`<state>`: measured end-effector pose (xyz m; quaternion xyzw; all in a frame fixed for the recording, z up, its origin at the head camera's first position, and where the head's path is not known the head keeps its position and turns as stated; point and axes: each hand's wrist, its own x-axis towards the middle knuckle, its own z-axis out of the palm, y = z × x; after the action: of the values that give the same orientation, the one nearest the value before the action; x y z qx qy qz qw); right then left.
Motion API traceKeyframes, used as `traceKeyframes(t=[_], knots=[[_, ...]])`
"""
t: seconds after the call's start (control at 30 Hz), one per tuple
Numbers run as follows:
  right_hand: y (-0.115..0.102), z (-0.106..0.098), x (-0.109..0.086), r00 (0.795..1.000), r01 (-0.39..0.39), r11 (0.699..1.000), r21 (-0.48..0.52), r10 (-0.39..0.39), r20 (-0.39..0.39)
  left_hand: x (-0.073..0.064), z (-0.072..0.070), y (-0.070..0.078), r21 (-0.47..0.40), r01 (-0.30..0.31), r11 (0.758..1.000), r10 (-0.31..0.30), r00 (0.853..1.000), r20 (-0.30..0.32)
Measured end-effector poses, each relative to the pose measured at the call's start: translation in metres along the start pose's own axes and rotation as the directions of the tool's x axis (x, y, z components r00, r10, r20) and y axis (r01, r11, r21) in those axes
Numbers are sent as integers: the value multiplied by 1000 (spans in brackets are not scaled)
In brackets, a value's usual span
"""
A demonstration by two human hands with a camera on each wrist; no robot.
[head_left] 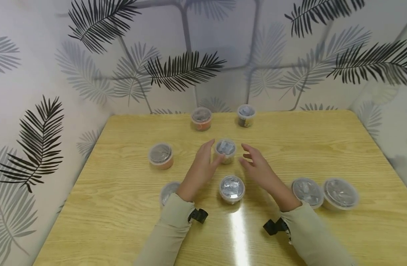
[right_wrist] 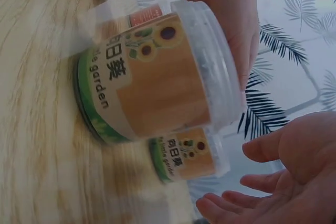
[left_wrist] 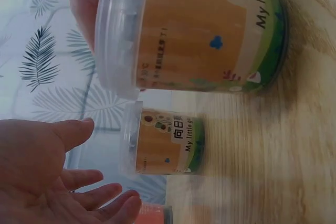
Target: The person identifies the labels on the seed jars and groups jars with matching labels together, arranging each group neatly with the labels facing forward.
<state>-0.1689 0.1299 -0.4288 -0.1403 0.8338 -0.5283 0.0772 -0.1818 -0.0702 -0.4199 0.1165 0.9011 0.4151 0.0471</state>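
Sunflower tub (head_left: 226,148), w/ clear lid – upright on the bench (head_left: 107,218), approx. centre of the head frame, btwn both hands. L hand (head_left: 203,164) just left, fingers relaxed & apart; can't tell if its thumb touches the tub. R hand (head_left: 261,170) just right – fingers loosely spread. Matching tub (head_left: 231,189) just below.

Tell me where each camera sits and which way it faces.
Head: worn on the head, facing forward and down at the table; left hand, right hand and sleeves show.
Left wrist: worn there, facing forward at a nearer tub and farther tub; both hands show.
Right wrist: worn there, facing those tubs from the right; both hands show.
Shared by the wrist views: both tubs.
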Motion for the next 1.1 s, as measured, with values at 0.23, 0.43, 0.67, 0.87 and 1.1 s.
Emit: traceKeyframes(t=[0.23, 0.43, 0.67, 0.87, 1.1], knots=[[7, 9, 16, 1000, -29, 998, 49, 29, 5, 7, 6, -2, 40, 32, 999, -34, 999, 41], [13, 14, 26, 1000, -16, 990, 138, 16, 2, 9, 12, -8, 45, 18, 999, -19, 1000, 25], [17, 19, 32, 999, -28, 983, 179, 31, -14, 8, 14, -14, -6, 3, 1000, -3, 1000, -11], [15, 20, 32, 999, -42, 985, 169, 42, 3, 8, 16, -17, -72, -10, 997, 8, 1000, -29], [9, 19, 29, 1000, 0, 986, 165, 4, -23, 1, 10, -16, -167, -53, 985, 38, 995, -87]])
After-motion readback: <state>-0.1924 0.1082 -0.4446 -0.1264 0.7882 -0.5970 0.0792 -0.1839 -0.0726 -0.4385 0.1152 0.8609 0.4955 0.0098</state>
